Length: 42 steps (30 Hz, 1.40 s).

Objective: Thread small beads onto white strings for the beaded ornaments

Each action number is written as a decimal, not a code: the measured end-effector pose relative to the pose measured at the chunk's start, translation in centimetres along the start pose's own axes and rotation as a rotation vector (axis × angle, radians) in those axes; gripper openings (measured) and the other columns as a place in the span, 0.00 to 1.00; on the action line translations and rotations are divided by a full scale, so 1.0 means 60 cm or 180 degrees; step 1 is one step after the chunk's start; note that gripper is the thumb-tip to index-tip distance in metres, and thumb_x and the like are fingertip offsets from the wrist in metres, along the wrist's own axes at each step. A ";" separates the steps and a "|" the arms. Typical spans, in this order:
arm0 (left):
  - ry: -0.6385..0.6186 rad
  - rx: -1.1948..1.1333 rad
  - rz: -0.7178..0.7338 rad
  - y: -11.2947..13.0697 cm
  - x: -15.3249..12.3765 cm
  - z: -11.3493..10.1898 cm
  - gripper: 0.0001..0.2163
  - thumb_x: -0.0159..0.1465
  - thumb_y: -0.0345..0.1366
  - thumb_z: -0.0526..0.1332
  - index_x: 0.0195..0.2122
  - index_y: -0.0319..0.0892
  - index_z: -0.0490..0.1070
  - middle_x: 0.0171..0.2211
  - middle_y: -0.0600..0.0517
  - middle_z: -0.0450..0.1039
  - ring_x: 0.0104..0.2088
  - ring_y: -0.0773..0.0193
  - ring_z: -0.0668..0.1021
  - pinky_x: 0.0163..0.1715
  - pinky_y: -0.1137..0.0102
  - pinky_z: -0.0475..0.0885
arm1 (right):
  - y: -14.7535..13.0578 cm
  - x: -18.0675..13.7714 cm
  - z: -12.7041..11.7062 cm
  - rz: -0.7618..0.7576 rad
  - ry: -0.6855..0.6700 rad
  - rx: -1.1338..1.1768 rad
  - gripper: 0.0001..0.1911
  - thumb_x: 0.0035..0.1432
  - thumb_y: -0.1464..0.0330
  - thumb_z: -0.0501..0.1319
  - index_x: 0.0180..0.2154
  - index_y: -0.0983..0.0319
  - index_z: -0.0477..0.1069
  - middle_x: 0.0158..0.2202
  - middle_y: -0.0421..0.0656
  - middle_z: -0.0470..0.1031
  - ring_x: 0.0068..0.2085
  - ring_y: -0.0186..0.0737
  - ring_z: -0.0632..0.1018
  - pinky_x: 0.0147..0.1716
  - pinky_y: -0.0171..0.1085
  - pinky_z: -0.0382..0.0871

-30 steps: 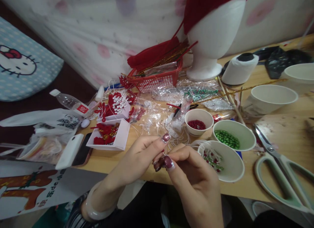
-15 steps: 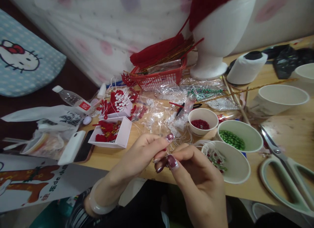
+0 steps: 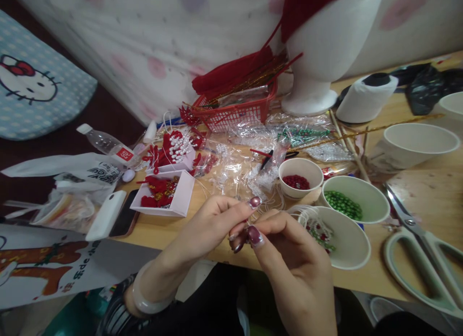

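Note:
Before my body, just above the table's front edge, my two hands meet fingertip to fingertip. My left hand (image 3: 211, 225) is closed in a pinch, thumb on top, with a speck of red like a small bead between the fingers. My right hand (image 3: 289, 259) pinches close against it; its fingers cover most of whatever it grips. Beside the right hand stands a white paper cup (image 3: 349, 246) holding white cord strung with red and green beads. Behind it are a cup of green beads (image 3: 342, 205) and a smaller cup of dark red beads (image 3: 295, 182).
Green-handled scissors (image 3: 415, 244) lie at the right. White boxes with red ornaments (image 3: 161, 193), phones (image 3: 125, 215) and a plastic bottle (image 3: 108, 145) are on the left. Clear bags (image 3: 235, 162), a red basket (image 3: 235, 115), a white foam head (image 3: 321, 51) and a thread cone (image 3: 367, 102) stand behind.
The fingers have shifted slightly; the red bead, plainer before beside the left thumb, is now mostly covered. Both hands stay pinched together in about the same place.

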<state>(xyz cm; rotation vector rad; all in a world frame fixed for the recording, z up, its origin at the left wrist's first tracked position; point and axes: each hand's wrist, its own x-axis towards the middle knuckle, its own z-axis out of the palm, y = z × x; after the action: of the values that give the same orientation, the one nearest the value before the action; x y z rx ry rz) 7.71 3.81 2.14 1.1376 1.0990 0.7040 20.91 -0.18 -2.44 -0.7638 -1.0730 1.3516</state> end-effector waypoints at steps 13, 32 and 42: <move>0.0135 0.0299 0.0037 0.001 -0.003 0.002 0.24 0.67 0.44 0.58 0.14 0.42 0.59 0.14 0.57 0.62 0.18 0.72 0.67 0.23 0.74 0.62 | 0.000 0.000 0.000 0.0040 0.0119 -0.0116 0.07 0.65 0.68 0.60 0.32 0.57 0.71 0.30 0.37 0.73 0.33 0.36 0.73 0.36 0.38 0.70; 0.0369 0.0935 0.0354 0.002 -0.010 0.005 0.23 0.70 0.45 0.55 0.18 0.41 0.63 0.17 0.57 0.63 0.20 0.71 0.66 0.23 0.74 0.62 | -0.002 0.002 -0.002 0.0093 0.0071 -0.0288 0.08 0.65 0.68 0.59 0.32 0.58 0.71 0.30 0.38 0.74 0.33 0.37 0.75 0.35 0.38 0.69; 0.0189 0.0887 0.0639 -0.004 -0.013 -0.003 0.23 0.71 0.47 0.53 0.21 0.42 0.58 0.19 0.59 0.55 0.21 0.70 0.59 0.24 0.71 0.56 | -0.012 0.011 -0.007 0.0128 0.0019 -0.0192 0.06 0.62 0.68 0.62 0.31 0.58 0.72 0.29 0.36 0.75 0.32 0.33 0.77 0.33 0.31 0.69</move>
<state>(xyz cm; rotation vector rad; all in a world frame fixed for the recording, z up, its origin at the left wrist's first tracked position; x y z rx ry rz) 7.25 3.12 2.13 1.4883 1.1683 0.7600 21.52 0.44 -1.84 -0.8374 -1.1030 1.3550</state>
